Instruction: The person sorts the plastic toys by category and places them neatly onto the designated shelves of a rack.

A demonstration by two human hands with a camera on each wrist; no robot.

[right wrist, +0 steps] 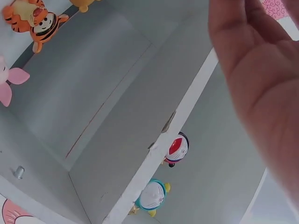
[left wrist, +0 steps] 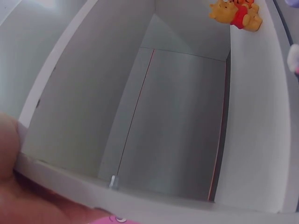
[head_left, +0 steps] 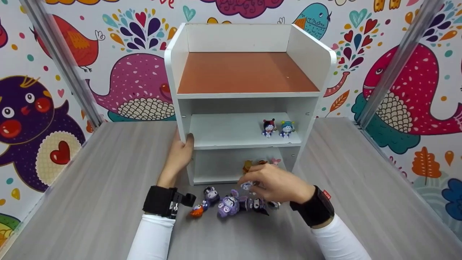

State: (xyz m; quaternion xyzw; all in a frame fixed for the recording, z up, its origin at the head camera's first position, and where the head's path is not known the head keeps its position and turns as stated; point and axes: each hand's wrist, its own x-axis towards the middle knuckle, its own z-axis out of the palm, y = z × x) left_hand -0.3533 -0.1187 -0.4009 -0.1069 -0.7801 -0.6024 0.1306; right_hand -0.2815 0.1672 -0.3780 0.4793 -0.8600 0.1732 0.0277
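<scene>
My left hand point(head_left: 181, 153) grips the left side panel of a small white shelf unit point(head_left: 182, 108); part of that hand point(left wrist: 28, 205) shows at the panel's edge in the left wrist view. In front of the bottom shelf, my right hand point(head_left: 276, 182) pinches a small white-and-purple figurine point(head_left: 247, 185), partly hidden by the fingers. Below it lie a lilac figurine with ears point(head_left: 228, 206), a dark-haired figurine point(head_left: 211, 195), a small orange figurine point(head_left: 197, 211) and several dark purple ones point(head_left: 259, 206). The right wrist view shows the right hand point(right wrist: 261, 84) with its fingertips cut off.
On the middle shelf stand a red-and-black-topped figurine point(head_left: 268, 128) and a teal-topped one point(head_left: 287, 129). The bottom shelf holds a yellow bear in red point(left wrist: 233, 13), an orange tiger figurine point(right wrist: 44, 27) and a pink-eared one point(right wrist: 9, 79). Patterned walls point(head_left: 137, 79) enclose the grey table point(head_left: 108, 187).
</scene>
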